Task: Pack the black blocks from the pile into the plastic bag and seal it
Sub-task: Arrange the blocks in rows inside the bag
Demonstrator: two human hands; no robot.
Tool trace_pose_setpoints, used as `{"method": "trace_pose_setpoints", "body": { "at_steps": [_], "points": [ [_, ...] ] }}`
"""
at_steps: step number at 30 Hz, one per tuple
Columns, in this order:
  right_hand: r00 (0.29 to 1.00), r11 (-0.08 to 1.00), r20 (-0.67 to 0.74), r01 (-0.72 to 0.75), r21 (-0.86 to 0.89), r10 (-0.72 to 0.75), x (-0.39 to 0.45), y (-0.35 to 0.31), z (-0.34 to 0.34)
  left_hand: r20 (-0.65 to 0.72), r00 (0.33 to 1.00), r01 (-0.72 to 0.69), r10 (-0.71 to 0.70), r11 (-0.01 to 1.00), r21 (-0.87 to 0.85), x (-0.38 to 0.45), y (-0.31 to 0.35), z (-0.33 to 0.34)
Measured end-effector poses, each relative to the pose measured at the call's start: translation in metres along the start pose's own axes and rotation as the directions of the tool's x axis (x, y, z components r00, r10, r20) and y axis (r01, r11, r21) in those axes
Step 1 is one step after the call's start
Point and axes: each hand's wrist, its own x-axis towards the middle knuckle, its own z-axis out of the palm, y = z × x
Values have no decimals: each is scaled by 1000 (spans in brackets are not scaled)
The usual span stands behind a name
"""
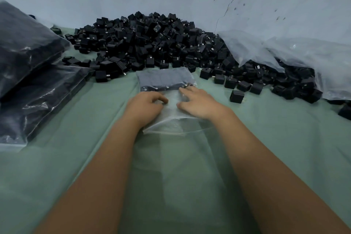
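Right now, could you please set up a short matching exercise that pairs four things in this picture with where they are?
Things:
1. pile of black blocks
2. plastic bag
3. stacked filled bags
4. loose clear plastic sheet

Places:
A. at the left edge of the green cloth
B. against the wall, at the back centre
C. under both hands, partly filled
D. draped over the right end of the pile

Pairs: 1-B, 2-C, 3-A, 4-D
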Motion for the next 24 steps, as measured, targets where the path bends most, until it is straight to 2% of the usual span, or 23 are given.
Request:
{"method": "trace_pose_setpoints", "body": {
  "at_steps": [1, 2, 3, 5, 7, 8, 10, 12, 16, 20, 22, 24],
  "points": [
    [1000, 999, 2, 21, 37, -21, -3, 0, 2, 13, 1000, 16, -15, 1000, -17, 3, -2, -3],
    [997, 995, -58, 51, 91, -45, -8, 1, 5, 22, 999, 28, -28, 999, -30, 5, -5, -5],
    [980, 985, -192, 89, 146, -60, -14, 4, 6, 27, 999, 34, -33, 999, -33, 5, -7, -6],
    [861, 977, -509, 112, 183, -4, -26, 14, 6, 26, 999, 19, -19, 1000, -18, 4, -10, -5],
    [736, 983, -664, -9, 184, 132, -34, 31, 4, 15, 1000, -17, 17, 1000, 11, 1, -14, -3],
    [720, 976, -662, -112, 185, 208, -38, 41, 4, 8, 999, -36, 36, 999, 22, -2, -15, -2],
    [746, 924, -545, -299, 239, 382, -46, 60, 5, -1, 997, -74, 74, 996, 43, -7, -16, -1],
    [766, 871, -429, -356, 338, 479, -53, 72, 8, -4, 994, -113, 114, 990, 85, -12, -17, 1],
    [732, 890, -534, -224, 398, 423, -56, 73, 11, -115, 987, -101, 112, 990, 95, -27, -12, 0],
    [697, 872, -554, -221, 436, 454, -61, 70, 14, -227, 972, -79, 62, 995, -66, -47, -1, -1],
    [670, 787, -526, -144, 600, 524, -66, 65, 14, -227, 967, -151, 118, 980, -133, -53, 3, 0],
    [636, 628, -483, -3, 779, 602, -71, 57, 12, -133, 974, -203, 185, 969, -141, -57, 7, 1]
  ]
}}
